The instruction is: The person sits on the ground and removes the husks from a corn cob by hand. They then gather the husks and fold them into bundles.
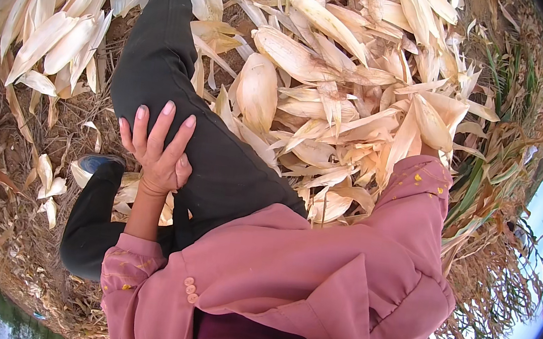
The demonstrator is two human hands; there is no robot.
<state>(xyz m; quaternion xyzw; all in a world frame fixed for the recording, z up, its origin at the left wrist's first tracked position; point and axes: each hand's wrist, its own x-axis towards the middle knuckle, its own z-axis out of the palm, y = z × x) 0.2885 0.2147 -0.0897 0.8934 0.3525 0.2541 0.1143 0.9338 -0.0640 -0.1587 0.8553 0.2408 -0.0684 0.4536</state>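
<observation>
My left hand [159,153] rests on the leg of my black trousers [163,54]. Its fingers are slightly spread and hold nothing. From the pink right sleeve [417,185], a sliver of my right wrist [429,150] reaches into the pile of corn ears in dry husks [309,108]. A husked ear [432,123] covers my right hand, so its grip cannot be made out. Closest to my left leg, a broad pale ear of corn [256,91] lies among others at the pile's near side.
More pale ears in husks [64,37] lie at the upper left. Loose husk pieces [51,183] are scattered over soil and dry straw by my blue shoe [99,162]. Green and dry leaves [483,180] edge the pile on the right, with standing stalks [483,307] beyond.
</observation>
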